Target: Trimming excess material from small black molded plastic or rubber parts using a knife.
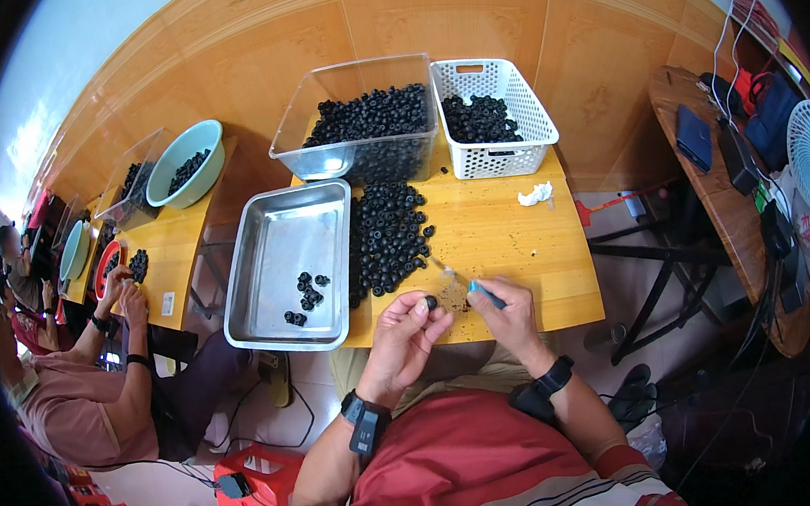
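Pinched between the thumb and fingers of my left hand [401,332] is a small round black part [430,301]. My right hand [509,319] is closed round the teal handle of a thin-bladed knife [487,294], its blade slanting up and left over the table edge. To the left of the blade lies a heap of loose black parts [385,236], ring-like with holes in them. A shallow metal tray [278,228] beside the heap holds several of the same parts. Dark crumbs are scattered on the wood between and beyond my hands.
At the back of the yellow table [555,281] stand a clear plastic bin [353,154] and a white perforated basket [501,161], both holding black parts. Crumpled white tissue [536,194] lies at right. A co-worker [89,393] sits at another table on the left; a brown table [707,179] stands right.
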A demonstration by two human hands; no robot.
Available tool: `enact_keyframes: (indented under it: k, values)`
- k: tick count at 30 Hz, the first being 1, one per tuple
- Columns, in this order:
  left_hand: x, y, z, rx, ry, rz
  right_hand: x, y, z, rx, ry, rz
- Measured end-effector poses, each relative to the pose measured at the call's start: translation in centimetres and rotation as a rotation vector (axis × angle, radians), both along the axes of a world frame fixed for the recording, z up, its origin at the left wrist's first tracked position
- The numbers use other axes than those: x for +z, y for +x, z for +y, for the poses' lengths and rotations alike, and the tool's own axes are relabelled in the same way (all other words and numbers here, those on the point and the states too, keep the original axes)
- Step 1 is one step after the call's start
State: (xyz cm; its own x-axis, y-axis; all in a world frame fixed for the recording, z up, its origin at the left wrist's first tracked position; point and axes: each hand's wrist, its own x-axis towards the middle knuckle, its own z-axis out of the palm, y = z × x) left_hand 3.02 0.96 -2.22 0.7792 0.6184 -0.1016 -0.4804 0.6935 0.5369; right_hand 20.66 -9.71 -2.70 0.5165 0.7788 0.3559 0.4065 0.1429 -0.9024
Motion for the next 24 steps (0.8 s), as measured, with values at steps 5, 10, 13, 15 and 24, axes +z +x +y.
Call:
enact_keyframes:
  k: [5,10,13,15,24]
  values:
    - [1.1,-0.3,-0.1,-0.009,0.025,-0.017,-0.4,-0.2,0.0,0.014,0.059,-0.034]
    - [0.8,-0.7,0.0,0.006,-0.005,-0.010,-0.3,-0.3,-0.2,0.083,0.042,-0.006]
    - [0.7,-0.9,-0.1,0.004,-0.016,0.000,-0.1,-0.4,-0.2,0.091,0.027,-0.031]
    - [0.8,-1.2,-0.2,0.004,-0.018,0.006,-0.1,-0.5,-0.2,0.080,0.053,-0.031]
    - [3.9,-6.1,1.4,0.320,0.643,0.569,-1.0,-0.2,-0.3,0.092,-0.022,0.002]
